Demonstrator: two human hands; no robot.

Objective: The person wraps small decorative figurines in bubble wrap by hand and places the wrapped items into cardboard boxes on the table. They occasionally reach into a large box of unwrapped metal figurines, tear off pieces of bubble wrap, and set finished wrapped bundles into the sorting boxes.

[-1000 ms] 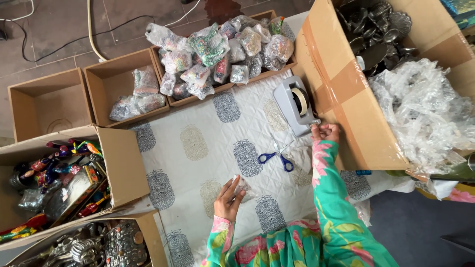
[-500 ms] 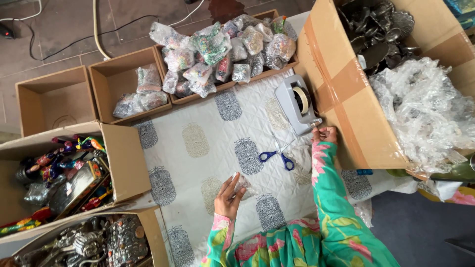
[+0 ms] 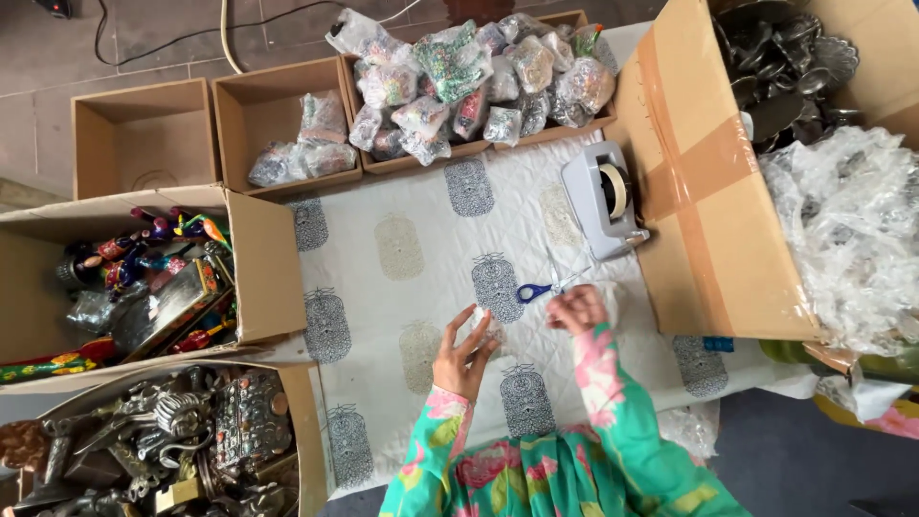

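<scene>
Work surface covered by a white quilted cloth (image 3: 402,191) with grey block-printed motifs, ringed by open cardboard boxes (image 3: 144,134) at left, far and right, on a grey-brown tiled floor (image 3: 38,124) crossed at far left by cables (image 3: 225,29), in even daylight.

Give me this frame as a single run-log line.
left hand: fingers spread over small clear plastic packet | right hand: closed beside blue-handled scissors | surface: white patterned quilted cloth | nearby: grey tape dispenser
</scene>
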